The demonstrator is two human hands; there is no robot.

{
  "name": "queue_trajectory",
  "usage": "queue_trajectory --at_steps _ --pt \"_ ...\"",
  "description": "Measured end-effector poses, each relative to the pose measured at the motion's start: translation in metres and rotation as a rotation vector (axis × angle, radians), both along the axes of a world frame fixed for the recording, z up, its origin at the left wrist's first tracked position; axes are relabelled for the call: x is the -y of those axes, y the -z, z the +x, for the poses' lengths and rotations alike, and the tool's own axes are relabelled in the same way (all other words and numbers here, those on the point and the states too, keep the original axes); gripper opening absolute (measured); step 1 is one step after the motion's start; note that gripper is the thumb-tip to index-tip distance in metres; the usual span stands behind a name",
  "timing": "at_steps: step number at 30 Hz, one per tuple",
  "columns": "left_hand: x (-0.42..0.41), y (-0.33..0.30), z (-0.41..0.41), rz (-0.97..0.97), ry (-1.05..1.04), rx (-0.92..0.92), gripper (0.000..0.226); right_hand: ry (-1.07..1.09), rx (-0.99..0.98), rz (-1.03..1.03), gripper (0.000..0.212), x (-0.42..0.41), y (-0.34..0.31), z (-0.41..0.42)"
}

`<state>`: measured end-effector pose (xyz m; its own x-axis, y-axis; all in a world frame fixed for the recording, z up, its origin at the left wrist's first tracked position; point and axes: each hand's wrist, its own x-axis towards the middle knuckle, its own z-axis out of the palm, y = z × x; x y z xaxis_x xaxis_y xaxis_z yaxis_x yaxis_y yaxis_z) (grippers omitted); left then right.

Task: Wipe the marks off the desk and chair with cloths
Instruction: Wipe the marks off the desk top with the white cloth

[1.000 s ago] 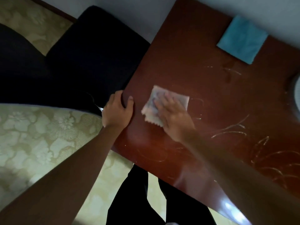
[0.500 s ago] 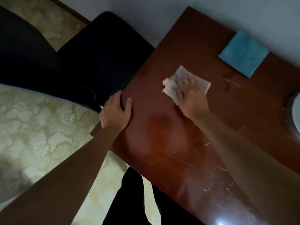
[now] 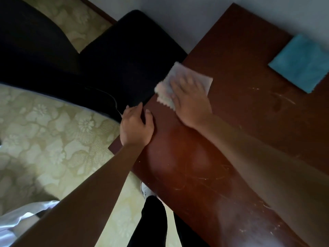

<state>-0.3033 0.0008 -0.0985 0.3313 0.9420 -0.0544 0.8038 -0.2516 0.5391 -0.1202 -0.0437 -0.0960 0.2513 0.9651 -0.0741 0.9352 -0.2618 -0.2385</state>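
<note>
Right hand (image 3: 190, 100) lies flat, fingers spread, pressing the white cloth (image 3: 179, 81) onto the desk (image 3: 240, 122) at its left edge, one corner of the cloth overhanging toward the chair (image 3: 124, 65). Left hand (image 3: 136, 127) grips the same edge nearer the front left corner, thumb on top, fingers curled over the side; I read it as a brace. Blue cloth (image 3: 300, 63) sits folded and untouched near the far right corner. Pale scratchy marks (image 3: 277, 97) show just in front of the blue cloth, and more along the front edge toward the right. Handling, as I judge it: the white cloth is thin, soft and light, with a zigzag-cut hem; it will bunch or skid under a loose palm on this glossy top, so flat pressure through the whole hand suits it better than a pinch. To lift it, I would take it at the overhanging corner. The desk looks stiff and slick, steady enough to bear a firm push. The chair seat is dark and looks padded; any marks on it I cannot make out. Wiping seems partway, with the chair yet to do.
</note>
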Motion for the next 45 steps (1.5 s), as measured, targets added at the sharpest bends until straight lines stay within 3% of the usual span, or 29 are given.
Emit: queue_trajectory --at_steps 4,7,9,12,14,18,21,24,26,30,34,37,39,41,45 --pt "-0.01 -0.009 -0.006 -0.147 -0.089 0.113 0.047 -0.243 -0.078 0.025 0.051 0.082 0.0 -0.079" --pt "-0.027 -0.015 -0.017 -0.369 -0.103 0.144 0.037 -0.348 -0.058 -0.07 0.052 0.083 -0.002 -0.058" --pt "-0.031 -0.016 -0.036 -0.525 -0.131 0.193 0.025 -0.204 0.006 -0.116 0.053 0.053 -0.001 -0.033" --pt "-0.027 -0.014 -0.071 -0.594 -0.126 0.254 0.022 0.097 -0.001 -0.046 0.051 0.028 -0.001 -0.035" --pt "-0.024 -0.01 -0.083 -0.628 -0.151 0.313 0.02 0.035 -0.022 0.018 0.053 0.04 0.001 -0.078" --pt "-0.02 -0.006 -0.088 -0.595 -0.161 0.369 0.019 -0.12 -0.101 0.033 0.05 0.088 -0.001 -0.17" --pt "-0.02 -0.003 -0.09 -0.6 -0.118 0.391 0.023 -0.205 -0.009 -0.043 0.052 0.072 0.001 -0.136" --pt "-0.02 0.0 -0.097 -0.62 -0.122 0.397 0.027 0.176 -0.046 -0.022 0.053 0.045 -0.001 -0.083" --pt "-0.019 0.001 -0.101 -0.585 -0.08 0.393 0.027 0.238 -0.031 0.038 0.052 0.047 0.001 -0.108" --pt "-0.023 0.001 -0.106 -0.485 0.02 0.372 0.029 -0.029 0.042 0.082 0.049 0.089 0.007 -0.212" --pt "-0.023 0.005 -0.106 -0.455 0.053 0.339 0.029 -0.161 0.072 -0.018 0.053 0.087 -0.001 -0.178" --pt "-0.022 0.007 -0.103 -0.446 0.034 0.346 0.032 0.157 0.016 -0.017 0.052 0.063 -0.003 -0.129" --pt "-0.018 0.006 -0.103 -0.427 0.026 0.337 0.032 0.237 0.008 0.004 0.051 0.063 0.0 -0.138" --pt "-0.011 0.003 -0.101 -0.343 0.072 0.28 0.033 0.112 0.039 0.025 0.052 0.082 0.002 -0.174" --pt "0.011 -0.002 -0.099 0.033 0.272 0.122 0.039 -0.111 0.006 0.035 0.048 0.122 0.0 -0.206"
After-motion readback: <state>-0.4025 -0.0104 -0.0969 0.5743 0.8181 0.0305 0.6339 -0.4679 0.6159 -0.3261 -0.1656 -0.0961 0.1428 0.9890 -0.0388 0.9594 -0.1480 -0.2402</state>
